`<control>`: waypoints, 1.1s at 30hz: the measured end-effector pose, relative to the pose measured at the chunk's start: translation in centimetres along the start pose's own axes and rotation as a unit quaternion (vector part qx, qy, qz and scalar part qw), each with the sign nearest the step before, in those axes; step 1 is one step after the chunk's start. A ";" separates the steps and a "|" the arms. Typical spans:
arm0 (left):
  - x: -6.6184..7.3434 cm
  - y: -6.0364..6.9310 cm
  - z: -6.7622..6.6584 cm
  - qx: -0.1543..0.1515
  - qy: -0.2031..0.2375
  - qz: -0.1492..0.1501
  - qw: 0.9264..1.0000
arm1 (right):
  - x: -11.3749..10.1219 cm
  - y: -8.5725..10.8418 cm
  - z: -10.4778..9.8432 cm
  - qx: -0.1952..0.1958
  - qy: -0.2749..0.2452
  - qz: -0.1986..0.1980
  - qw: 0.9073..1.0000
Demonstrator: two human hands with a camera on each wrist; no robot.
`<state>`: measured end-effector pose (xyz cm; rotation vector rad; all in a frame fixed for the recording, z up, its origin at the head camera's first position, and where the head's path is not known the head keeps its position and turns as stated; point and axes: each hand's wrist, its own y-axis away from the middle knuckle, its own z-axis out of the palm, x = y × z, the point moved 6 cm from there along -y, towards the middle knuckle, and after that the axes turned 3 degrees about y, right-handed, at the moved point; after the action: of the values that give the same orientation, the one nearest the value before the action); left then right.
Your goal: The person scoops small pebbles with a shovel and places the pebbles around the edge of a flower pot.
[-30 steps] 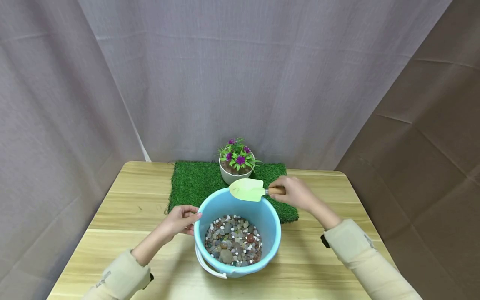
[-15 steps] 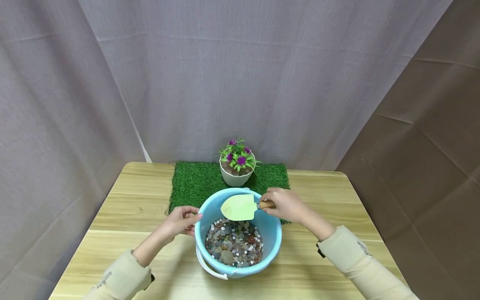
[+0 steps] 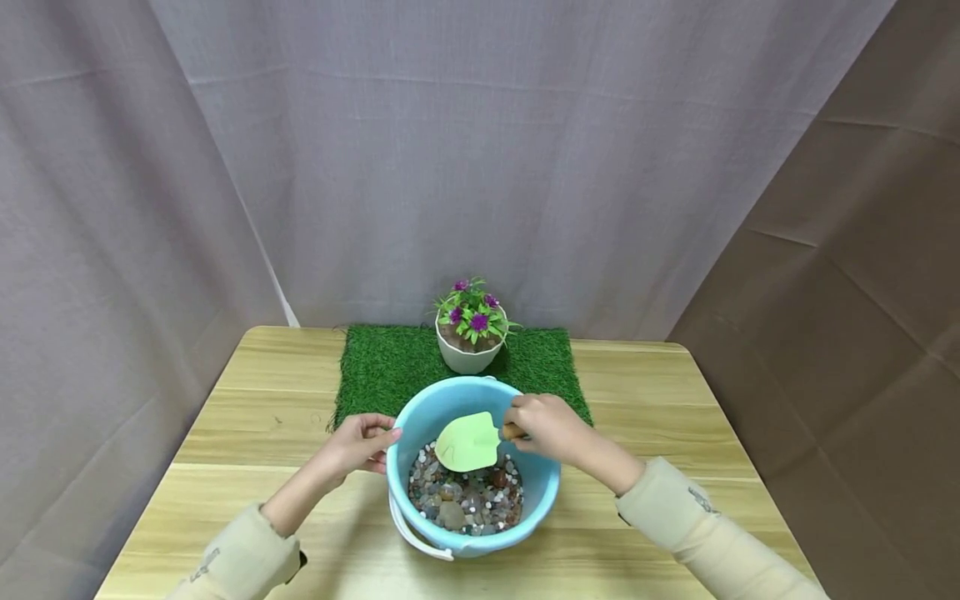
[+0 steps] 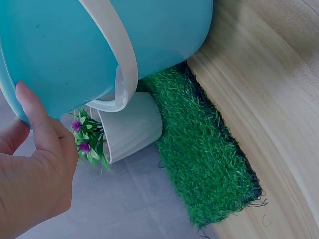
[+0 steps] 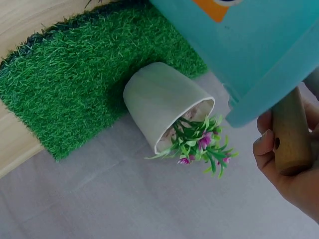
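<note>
A light blue bucket (image 3: 551, 492) stands on the table with mixed pebbles (image 3: 468, 504) on its bottom. My left hand (image 3: 356, 447) pinches the bucket's left rim between thumb and fingers; the left wrist view shows the thumb and fingers on either side of the rim. With my right hand (image 3: 551, 429) I grip the wooden handle (image 5: 291, 134) of a trowel over the bucket's right rim. Its pale green blade (image 3: 468, 442) is inside the bucket, tilted above the pebbles; whether it touches them I cannot tell.
Behind the bucket, a white pot (image 3: 468, 360) of purple flowers (image 3: 478, 322) stands on a green artificial turf mat (image 3: 390, 367). The bucket's white handle (image 3: 416, 537) hangs down at its front left. Grey curtains (image 3: 480, 167) rise behind the wooden table (image 3: 247, 417).
My right hand has brought the trowel from above the bucket's far rim down and toward me into the bucket. My left hand keeps its place on the rim.
</note>
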<state>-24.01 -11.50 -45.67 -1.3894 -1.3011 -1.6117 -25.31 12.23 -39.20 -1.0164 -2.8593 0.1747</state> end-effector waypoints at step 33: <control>0.1 0.0 0.1 0.002 0.004 0.007 1.000 | -3.3 -1.4 2.2 0.021 0.127 -0.100 0.987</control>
<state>-23.99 -11.38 -45.63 -1.3858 -1.2871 -1.6040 -23.89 8.91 -41.41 -0.6835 -2.6888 0.0827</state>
